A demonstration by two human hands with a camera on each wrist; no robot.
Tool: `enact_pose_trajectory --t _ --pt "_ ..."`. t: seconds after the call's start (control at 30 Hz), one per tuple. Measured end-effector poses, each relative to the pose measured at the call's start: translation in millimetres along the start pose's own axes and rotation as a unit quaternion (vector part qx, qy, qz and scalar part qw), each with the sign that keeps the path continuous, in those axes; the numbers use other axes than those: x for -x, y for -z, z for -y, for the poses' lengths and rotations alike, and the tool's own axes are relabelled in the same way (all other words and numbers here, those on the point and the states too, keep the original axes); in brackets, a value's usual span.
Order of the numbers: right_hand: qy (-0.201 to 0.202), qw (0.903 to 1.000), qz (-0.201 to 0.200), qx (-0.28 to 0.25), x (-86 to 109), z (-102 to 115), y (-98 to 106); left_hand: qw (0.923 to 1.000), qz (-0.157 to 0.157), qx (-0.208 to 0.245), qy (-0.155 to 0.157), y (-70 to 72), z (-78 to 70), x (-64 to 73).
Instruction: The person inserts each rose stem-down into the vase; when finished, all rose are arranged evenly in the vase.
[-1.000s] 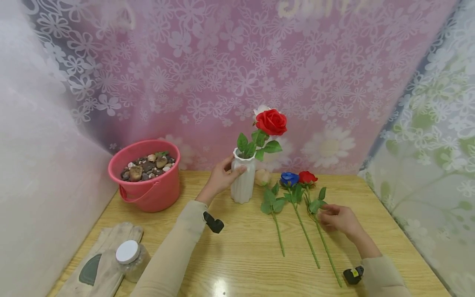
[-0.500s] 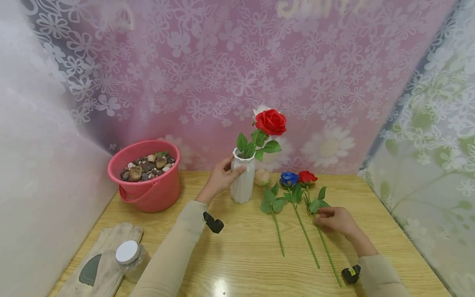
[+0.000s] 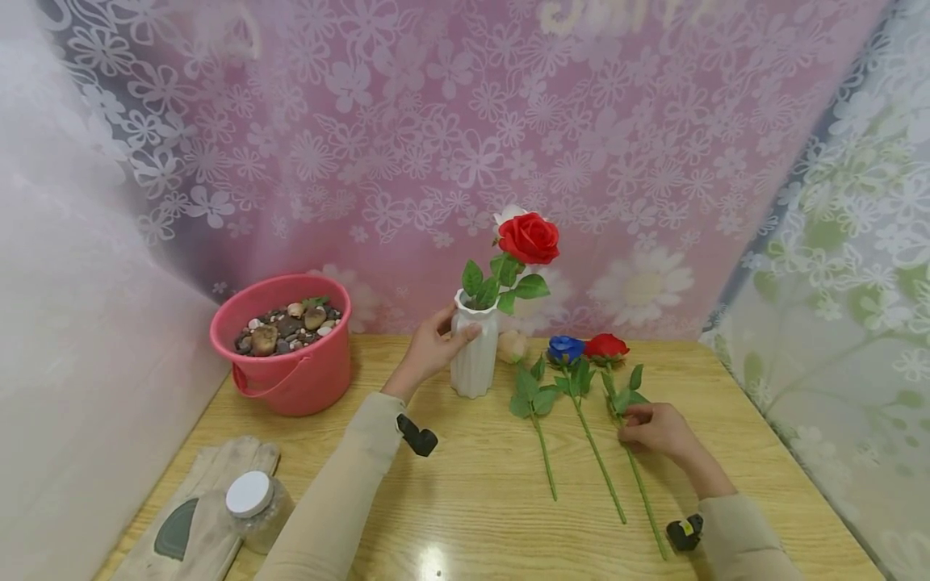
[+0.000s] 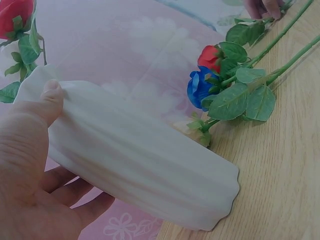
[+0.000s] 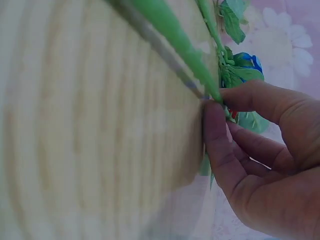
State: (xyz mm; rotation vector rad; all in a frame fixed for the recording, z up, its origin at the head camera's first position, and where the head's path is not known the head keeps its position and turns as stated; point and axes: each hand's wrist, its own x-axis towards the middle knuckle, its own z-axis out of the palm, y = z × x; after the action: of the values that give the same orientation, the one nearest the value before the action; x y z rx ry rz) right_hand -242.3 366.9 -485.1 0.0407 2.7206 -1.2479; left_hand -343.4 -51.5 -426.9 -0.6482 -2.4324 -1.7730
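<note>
Loose red rose (image 3: 607, 346) has shifted slightly toward the counter's (image 3: 472, 484) right edge, its stem pinched in my right hand (image 3: 657, 432).
Thumb and fingertips of that hand meet on the stem by the leaves; the bloom lies near the back edge, the stem slanting toward the front. My left hand (image 3: 433, 347) is curled round the upright vase (image 3: 475, 363), near the middle of the back edge, thumb just below the rim; a tall red rose (image 3: 529, 238) leans right out of it, a white bloom (image 3: 507, 214) behind. Right of the vase lie a pale rose (image 3: 513, 347) and a blue rose (image 3: 566, 349). A bucket (image 3: 312, 379) of stones stands at the back left corner, a glove (image 3: 236, 460) and jar (image 3: 257, 520) nearer the left edge.
</note>
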Motion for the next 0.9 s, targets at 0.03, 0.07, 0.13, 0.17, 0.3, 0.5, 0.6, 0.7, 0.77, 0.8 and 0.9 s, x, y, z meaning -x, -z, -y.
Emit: enact_pose_trajectory --t 0.03,0.07,0.13,0.17,0.3,0.5,0.6,0.7,0.77,0.8,0.9 --pt "0.0 1.0 -0.001 -0.002 0.0 0.5 1.4 1.0 0.0 -0.002 -0.001 0.1 0.1 -0.4" --pt "0.001 1.0 0.003 -0.007 0.2 1.3 3.0 1.0 0.0 -0.003 -0.002 0.0 0.1 -0.7" --pt "0.003 0.9998 0.011 -0.018 0.4 3.4 6.2 1.0 0.0 -0.006 -0.004 0.2 -0.1 -0.9" --pt "0.003 0.9995 0.015 -0.028 0.6 4.6 7.8 1.0 0.0 -0.007 -0.005 0.3 -0.1 -0.9" --pt "0.006 0.9973 0.023 -0.069 1.0 11.0 11.2 0.9999 0.0 -0.006 -0.008 0.4 0.8 -0.9" --pt "0.013 0.9902 -0.013 -0.138 -1.0 24.1 14.9 1.0 0.0 -0.008 -0.002 0.4 -1.2 -0.4" --pt "0.02 0.9802 -0.026 -0.195 -2.4 33.6 19.0 1.0 0.001 -0.009 0.0 0.5 -2.5 -0.2" --pt "0.031 0.9678 -0.035 -0.247 -2.9 44.4 23.3 0.9999 0.0 -0.013 -0.003 0.7 -3.9 0.3" --pt "0.036 0.9597 -0.043 -0.275 -2.8 52.4 25.4 0.9999 0.0 -0.015 -0.006 1.0 -4.2 0.5" --pt "0.039 0.9556 -0.047 -0.288 -2.8 56.4 26.3 0.9999 0.0 -0.016 -0.007 1.1 -4.0 0.5" --pt "0.056 0.9454 -0.06 -0.315 -3.6 68.7 28.7 0.9999 0.0 -0.013 -0.006 1.4 -3.5 0.7"
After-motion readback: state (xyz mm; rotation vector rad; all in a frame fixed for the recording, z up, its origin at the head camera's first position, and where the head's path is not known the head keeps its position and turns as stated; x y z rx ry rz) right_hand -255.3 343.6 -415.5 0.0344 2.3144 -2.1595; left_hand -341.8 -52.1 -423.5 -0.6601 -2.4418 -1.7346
